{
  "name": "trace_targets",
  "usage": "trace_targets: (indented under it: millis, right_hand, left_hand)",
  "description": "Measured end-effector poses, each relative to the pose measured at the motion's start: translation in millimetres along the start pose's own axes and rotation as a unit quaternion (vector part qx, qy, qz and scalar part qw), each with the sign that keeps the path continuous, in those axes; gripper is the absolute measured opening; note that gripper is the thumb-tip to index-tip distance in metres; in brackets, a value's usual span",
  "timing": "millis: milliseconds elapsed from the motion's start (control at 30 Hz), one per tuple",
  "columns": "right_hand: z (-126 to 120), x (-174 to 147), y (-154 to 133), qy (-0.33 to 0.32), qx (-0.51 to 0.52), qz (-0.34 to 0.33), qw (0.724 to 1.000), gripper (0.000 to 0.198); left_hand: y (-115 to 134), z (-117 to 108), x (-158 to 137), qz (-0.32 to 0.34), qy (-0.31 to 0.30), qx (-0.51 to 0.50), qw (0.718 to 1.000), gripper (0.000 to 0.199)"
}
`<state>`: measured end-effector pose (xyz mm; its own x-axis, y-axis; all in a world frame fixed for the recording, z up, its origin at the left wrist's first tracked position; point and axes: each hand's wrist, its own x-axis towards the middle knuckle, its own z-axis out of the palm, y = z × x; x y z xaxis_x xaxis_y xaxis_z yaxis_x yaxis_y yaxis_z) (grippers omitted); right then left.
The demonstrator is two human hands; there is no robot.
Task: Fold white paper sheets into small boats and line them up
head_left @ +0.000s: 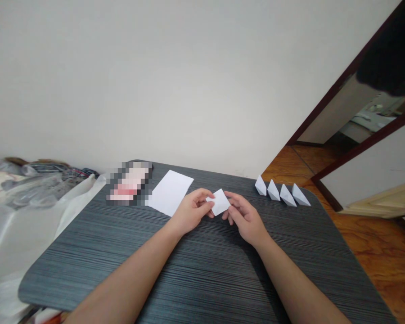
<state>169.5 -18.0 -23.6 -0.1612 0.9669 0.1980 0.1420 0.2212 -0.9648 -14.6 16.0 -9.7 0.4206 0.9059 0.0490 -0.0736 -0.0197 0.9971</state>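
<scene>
Between my two hands a small piece of folded white paper (220, 202) is held up just above the table, diamond-shaped as I see it. My left hand (196, 208) pinches its left corner, thumb in front and fingers behind. At the right corner, my right hand (245, 217) grips it between thumb and fingers. A stack or sheet of white paper (171, 191) lies flat on the table, just beyond my left hand. Several folded white paper boats (273, 191) stand in a row at the table's far right.
The dark wood-grain table (195, 274) meets a pale wall (189, 90) at the back. A blurred-out pinkish object (131, 182) lies at the back left. Plastic-wrapped bundles (30, 198) crowd the left side. To the right are a wooden floor (367, 243) and a doorway.
</scene>
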Motion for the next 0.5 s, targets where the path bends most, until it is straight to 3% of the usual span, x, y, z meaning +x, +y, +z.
trace_targets:
  millis: [300,500]
  right_hand:
    - [-0.5,3.2,-3.7,-0.006,-0.052,0.067,0.996,0.025]
    - [-1.3,2.5,-4.7,-0.012,-0.085,0.057,0.995,0.024]
  left_hand:
    - [2.3,0.6,-2.7,-0.016,-0.012,0.016,1.000,0.038]
    - [3.4,1.6,-2.0,-0.052,-0.042,0.034,0.997,0.039]
